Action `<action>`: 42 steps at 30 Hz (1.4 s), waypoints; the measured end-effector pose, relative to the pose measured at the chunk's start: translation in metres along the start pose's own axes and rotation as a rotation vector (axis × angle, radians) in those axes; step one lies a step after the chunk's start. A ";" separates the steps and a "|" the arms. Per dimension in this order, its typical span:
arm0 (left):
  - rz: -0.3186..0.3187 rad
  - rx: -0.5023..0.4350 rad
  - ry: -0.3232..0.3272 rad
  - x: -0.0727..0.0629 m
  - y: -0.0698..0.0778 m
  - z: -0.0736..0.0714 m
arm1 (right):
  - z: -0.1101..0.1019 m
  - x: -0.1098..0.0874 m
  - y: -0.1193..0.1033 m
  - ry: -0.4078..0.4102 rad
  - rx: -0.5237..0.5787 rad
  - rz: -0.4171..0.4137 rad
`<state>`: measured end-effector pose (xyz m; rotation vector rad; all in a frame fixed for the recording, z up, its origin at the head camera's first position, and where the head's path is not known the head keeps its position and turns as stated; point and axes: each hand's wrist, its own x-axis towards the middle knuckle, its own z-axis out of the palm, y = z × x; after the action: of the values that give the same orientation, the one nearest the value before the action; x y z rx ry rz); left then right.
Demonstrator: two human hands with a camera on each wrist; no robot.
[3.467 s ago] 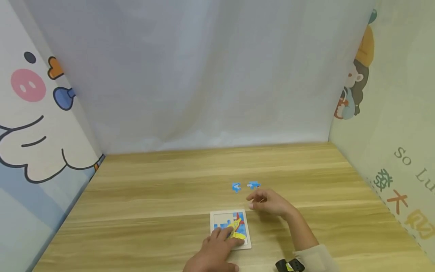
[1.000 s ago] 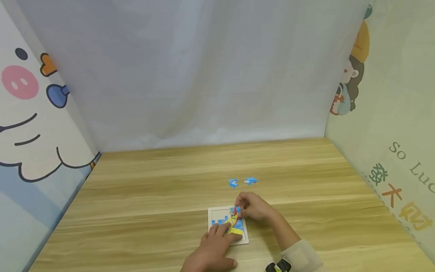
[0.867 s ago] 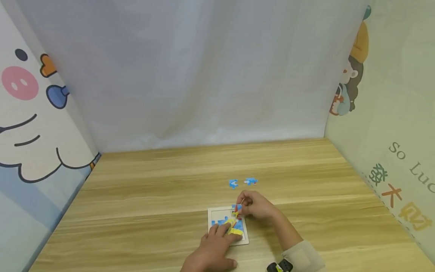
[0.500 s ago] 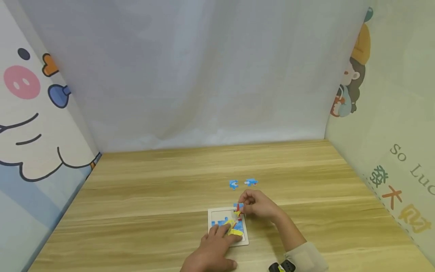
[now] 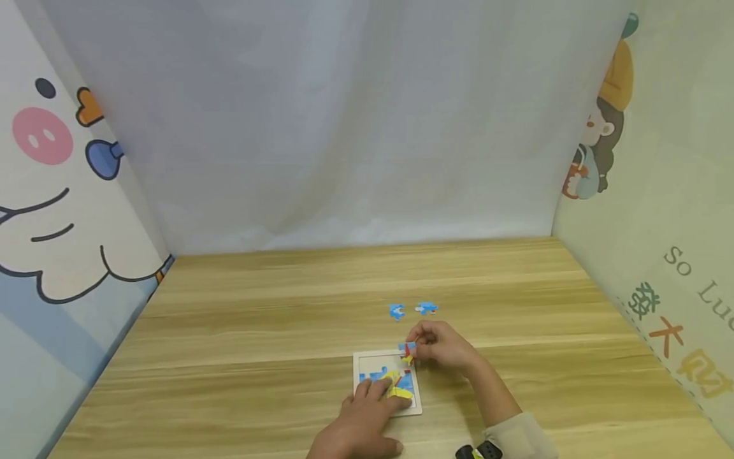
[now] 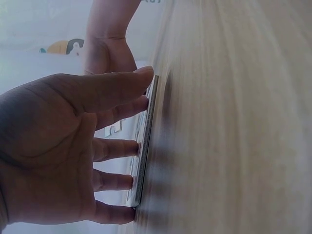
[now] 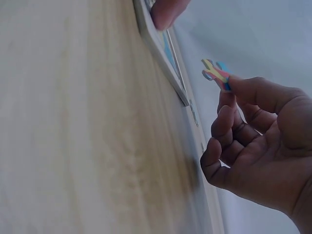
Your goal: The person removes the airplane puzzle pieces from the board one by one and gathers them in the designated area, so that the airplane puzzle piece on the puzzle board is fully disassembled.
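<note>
A jigsaw puzzle in a white square frame (image 5: 417,408) lies near the front of the table, partly filled with blue and yellow pieces. My left hand (image 5: 367,417) rests on its lower part with fingers spread, covering some of the picture. In the left wrist view the fingertips of that left hand (image 6: 53,151) touch the board. Between thumb and forefinger my right hand (image 5: 444,347) pinches a blue, red and yellow puzzle piece (image 5: 407,352) over the frame's upper right corner. The right wrist view shows this puzzle piece (image 7: 217,75) raised off the board, the other fingers curled.
Two loose blue puzzle pieces lie beyond the frame, a left one (image 5: 396,312) and a right one (image 5: 426,308). A pale curtain (image 5: 355,127) hangs behind the wooden table (image 5: 241,357), and printed panels stand at both sides.
The right hand came in from the right to the frame's upper right corner and lifted the red, yellow and blue puzzle piece out, uncovering bare board. The left hand stayed in place.
</note>
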<state>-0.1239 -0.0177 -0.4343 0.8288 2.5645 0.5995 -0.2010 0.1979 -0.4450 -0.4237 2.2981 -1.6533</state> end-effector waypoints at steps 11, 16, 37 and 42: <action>-0.035 -0.028 -0.030 0.000 0.002 0.000 | -0.011 -0.004 0.004 0.043 0.004 -0.014; -0.037 -0.024 -0.031 -0.001 0.002 0.000 | -0.012 -0.005 0.005 0.051 0.038 -0.022; -0.033 -0.037 -0.010 -0.001 -0.002 0.002 | -0.034 -0.011 0.017 0.153 0.083 0.013; -0.032 -0.040 -0.015 0.000 -0.003 0.002 | -0.040 -0.012 0.019 0.177 0.070 0.030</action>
<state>-0.1244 -0.0197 -0.4375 0.7750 2.5384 0.6305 -0.2070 0.2432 -0.4497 -0.2350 2.3478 -1.8173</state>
